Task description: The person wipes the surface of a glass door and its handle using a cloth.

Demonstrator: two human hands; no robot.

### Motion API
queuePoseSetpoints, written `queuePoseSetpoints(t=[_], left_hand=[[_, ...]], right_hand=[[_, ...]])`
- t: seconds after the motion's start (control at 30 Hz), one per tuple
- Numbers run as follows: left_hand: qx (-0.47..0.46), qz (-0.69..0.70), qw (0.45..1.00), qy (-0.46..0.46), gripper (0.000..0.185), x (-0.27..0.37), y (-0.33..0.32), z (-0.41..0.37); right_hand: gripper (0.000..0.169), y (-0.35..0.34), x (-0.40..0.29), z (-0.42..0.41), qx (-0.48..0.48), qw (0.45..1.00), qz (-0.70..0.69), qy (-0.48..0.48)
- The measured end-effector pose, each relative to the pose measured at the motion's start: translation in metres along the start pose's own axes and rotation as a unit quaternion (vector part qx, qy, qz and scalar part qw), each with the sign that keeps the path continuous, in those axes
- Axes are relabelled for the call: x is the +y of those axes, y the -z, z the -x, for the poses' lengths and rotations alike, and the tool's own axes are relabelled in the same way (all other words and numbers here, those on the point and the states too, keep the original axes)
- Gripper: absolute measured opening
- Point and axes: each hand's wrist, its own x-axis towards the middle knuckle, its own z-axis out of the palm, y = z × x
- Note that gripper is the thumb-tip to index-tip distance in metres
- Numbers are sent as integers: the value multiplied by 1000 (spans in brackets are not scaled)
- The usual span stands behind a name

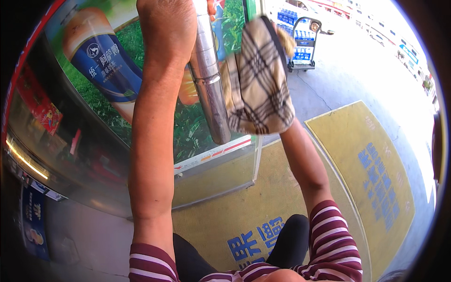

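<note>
My left hand [167, 30] is wrapped around a shiny metal tube handle [211, 102], its fingertips showing on the far side. The handle runs in front of a glass door [215, 176] covered by a green poster [121, 46] of a bottled milk tea. Beside the handle, beige-and-black plaid fabric [266, 77] with dark edging covers my right hand, so its fingers are hidden. My right forearm [306, 158] reaches up to the fabric from below. A fuzzy yellow piece [286, 42] shows behind the plaid; what it is cannot be told.
A yellow mat [278, 183] with blue characters lies under me, and another yellow mat [366, 158] lies outside. A hand truck [306, 42] loaded with blue-and-white packs stands on the pavement [338, 77]. Dim shop goods show behind the glass at left.
</note>
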Motion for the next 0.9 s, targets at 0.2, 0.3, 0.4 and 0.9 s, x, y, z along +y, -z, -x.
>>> queuePoseSetpoints(t=[0.2,0.3,0.4,0.9], left_hand=[[7,16,1000,22,35,4,-3,-8],[-10,-1,1000,-5,35,6,1,-1],[-10,27,1000,-5,35,4,1,-4],[-63,37,997,-19,39,0,10,-18]], right_hand=[[47,-5,-30,9,-35,962,263,73],[41,5,5,87,15,974,224,44],[38,13,-2,132,-66,902,426,-4],[33,-18,3,113,-94,894,420,124]])
